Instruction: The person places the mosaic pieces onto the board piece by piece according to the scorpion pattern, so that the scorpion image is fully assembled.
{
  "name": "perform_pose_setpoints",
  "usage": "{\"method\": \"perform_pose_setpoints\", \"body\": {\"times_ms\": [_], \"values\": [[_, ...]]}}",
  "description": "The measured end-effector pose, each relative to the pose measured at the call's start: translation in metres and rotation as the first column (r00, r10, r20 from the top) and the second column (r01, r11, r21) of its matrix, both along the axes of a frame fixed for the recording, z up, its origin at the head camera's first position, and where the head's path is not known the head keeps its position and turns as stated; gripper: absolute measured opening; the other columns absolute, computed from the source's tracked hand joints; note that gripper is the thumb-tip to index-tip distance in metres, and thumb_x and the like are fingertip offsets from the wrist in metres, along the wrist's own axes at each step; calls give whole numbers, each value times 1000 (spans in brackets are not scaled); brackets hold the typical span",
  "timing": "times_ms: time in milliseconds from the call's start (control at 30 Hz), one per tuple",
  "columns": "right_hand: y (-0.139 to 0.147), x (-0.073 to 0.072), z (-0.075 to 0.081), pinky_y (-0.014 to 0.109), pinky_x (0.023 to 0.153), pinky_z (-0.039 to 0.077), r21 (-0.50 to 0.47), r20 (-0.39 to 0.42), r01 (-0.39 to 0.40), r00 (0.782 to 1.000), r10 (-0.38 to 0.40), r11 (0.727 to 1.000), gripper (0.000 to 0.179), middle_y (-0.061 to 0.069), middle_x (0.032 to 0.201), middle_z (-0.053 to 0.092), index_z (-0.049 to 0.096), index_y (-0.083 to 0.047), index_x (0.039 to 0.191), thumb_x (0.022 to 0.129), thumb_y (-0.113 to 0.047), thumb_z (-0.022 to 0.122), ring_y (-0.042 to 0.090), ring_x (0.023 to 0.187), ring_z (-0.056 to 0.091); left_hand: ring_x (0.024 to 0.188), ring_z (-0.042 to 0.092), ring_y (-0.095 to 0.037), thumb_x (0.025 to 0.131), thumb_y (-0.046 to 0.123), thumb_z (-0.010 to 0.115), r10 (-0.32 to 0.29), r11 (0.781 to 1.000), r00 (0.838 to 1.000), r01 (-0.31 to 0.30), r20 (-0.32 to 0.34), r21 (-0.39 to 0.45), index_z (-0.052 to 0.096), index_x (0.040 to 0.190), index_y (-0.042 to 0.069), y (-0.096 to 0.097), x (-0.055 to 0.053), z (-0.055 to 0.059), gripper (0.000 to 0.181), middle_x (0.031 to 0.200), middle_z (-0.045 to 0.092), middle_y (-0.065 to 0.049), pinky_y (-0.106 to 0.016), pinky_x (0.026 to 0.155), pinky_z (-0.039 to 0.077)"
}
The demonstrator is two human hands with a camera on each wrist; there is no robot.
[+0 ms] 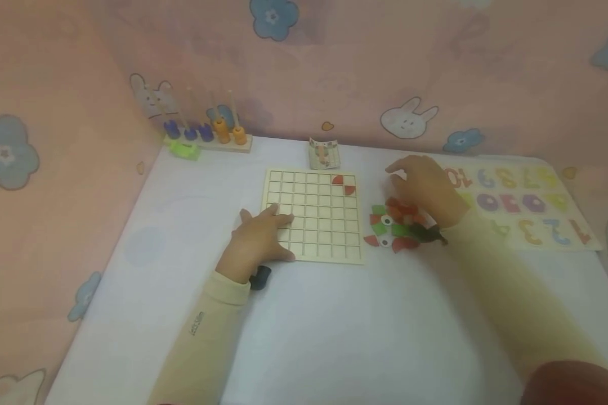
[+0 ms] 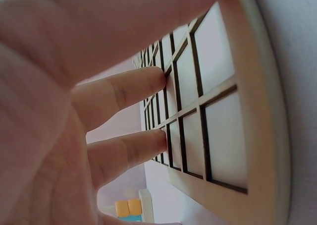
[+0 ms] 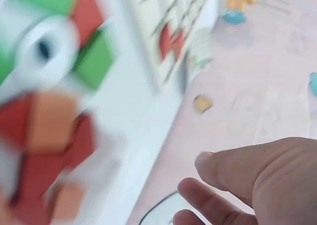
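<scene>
Two red quarter-circle pieces [image 1: 350, 190] are seated at one o'clock in the pale square wooden grid board [image 1: 312, 211], touched at eight o'clock by the left hand [image 1: 255, 239], fingers spread. At the board's three o'clock, red, green and orange blocks [image 1: 400, 229] are heaped near the right hand [image 1: 425, 185], thumb and forefinger slightly parted.

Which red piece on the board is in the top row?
The left red piece in head view, second column from right; the other red piece sits one row lower, last column.

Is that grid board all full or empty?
The grid board is mostly empty: two red pieces sit near its far right corner; other visible squares are bare. The left hand hides some.
</scene>
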State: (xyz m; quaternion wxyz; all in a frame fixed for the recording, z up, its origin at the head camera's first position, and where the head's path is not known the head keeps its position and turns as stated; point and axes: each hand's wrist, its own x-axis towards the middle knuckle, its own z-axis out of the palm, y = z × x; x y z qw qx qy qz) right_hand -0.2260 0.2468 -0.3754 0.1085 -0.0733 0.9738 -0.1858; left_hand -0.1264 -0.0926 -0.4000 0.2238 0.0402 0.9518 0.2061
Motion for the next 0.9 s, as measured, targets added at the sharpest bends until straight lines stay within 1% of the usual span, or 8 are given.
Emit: {"method": "perform_pose_setpoints", "body": {"times_ms": [167,300,467,567,633,733,800,900], "values": [[28,9,-10,66,117,27,-5,70,69,995,-68,998,42,23,145,59,66,-5,138,104,-28,61,45,138,44,150,13,-64,77,37,97,-1,1000,1000,1,8,-2,55,157,31,-1,1,1,91,175,25,-5,-82,105,31],[40,16,-18,66,115,30,-11,66,84,994,-83,996,45,26,141,62,67,-2,135,107,-36,60,48,138,45,150,13,-64,77,38,97,-1,1000,1000,1,2,-2,55,157,30,-3,2,1,90,174,25,-5,-81,105,32],[52,25,-27,64,114,34,-26,14,27,1000,-26,999,42,27,135,64,66,2,133,110,-32,57,47,132,51,149,14,-64,76,37,97,-4,1000,1000,4,-6,3,56,156,29,-4,1,0,90,174,26,-6,-81,105,33],[56,31,-31,63,112,38,-60,-44,-10,999,7,998,35,24,129,67,68,1,129,109,-28,61,45,126,54,149,13,-64,76,36,97,-6,1000,1000,6,-8,6,56,157,29,-4,1,0,91,174,26,-7,-81,105,32],[57,33,-33,62,110,40,-82,-99,-77,993,69,994,30,23,126,68,70,1,126,108,-22,64,44,124,56,149,13,-64,76,37,97,-5,1000,1000,5,-10,8,56,156,29,-3,1,0,91,174,26,-7,-80,105,33],[58,35,-33,60,110,42,-79,-157,-173,975,159,982,27,22,124,70,71,2,126,101,-10,72,42,122,58,149,15,-63,75,37,97,-2,1000,1000,2,-15,11,56,156,29,-3,1,-1,91,174,26,-6,-79,106,33],[58,33,-32,59,111,40,-63,-157,-202,969,190,977,31,24,126,70,71,3,127,99,-8,75,43,124,58,149,16,-63,75,37,98,0,1000,1000,1,-19,14,56,156,28,-3,0,-1,91,174,26,-6,-78,106,34],[57,29,-29,59,114,38,2,-94,-169,981,169,986,36,26,130,69,69,5,132,100,-13,74,45,128,56,149,15,-63,75,36,98,-2,1000,1000,3,-19,16,56,156,29,-2,0,-2,91,174,26,-6,-78,106,34]]}}
